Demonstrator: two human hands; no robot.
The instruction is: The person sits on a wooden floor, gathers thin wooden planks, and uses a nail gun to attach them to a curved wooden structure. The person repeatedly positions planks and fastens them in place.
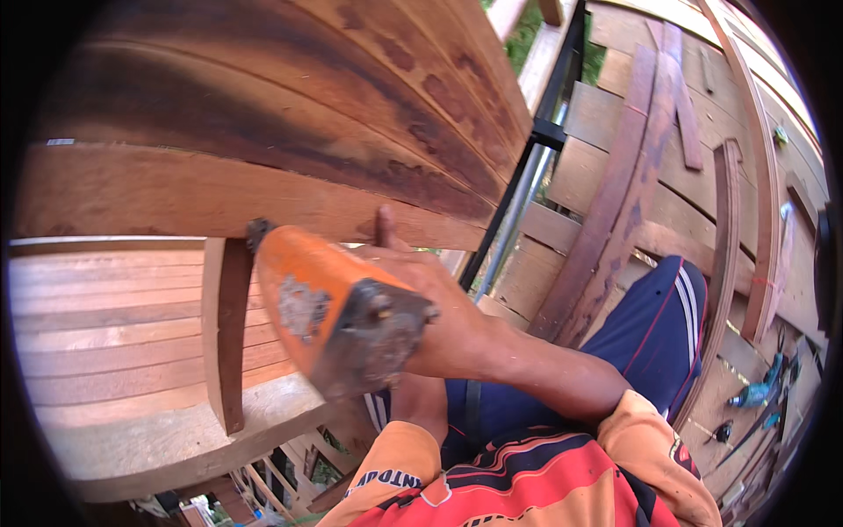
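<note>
An orange nail gun with a scuffed dark end cap fills the middle of the view, slightly blurred. Its dark nose lies against the long wooden rail, just above a short upright post. My right hand is closed at the tool's far side, where its handle would be; one digit sticks up in front of the rail. Most of the right fingers are behind the tool. Of my left arm only the forearm shows, running up behind the nail gun, which hides the left hand.
Dark-stained boards spread beyond the rail. A thick ledge runs below the post. To the right, long planks lie on a wooden floor past a black-and-silver metal bar. A teal power tool lies at lower right. My bent knee is close by.
</note>
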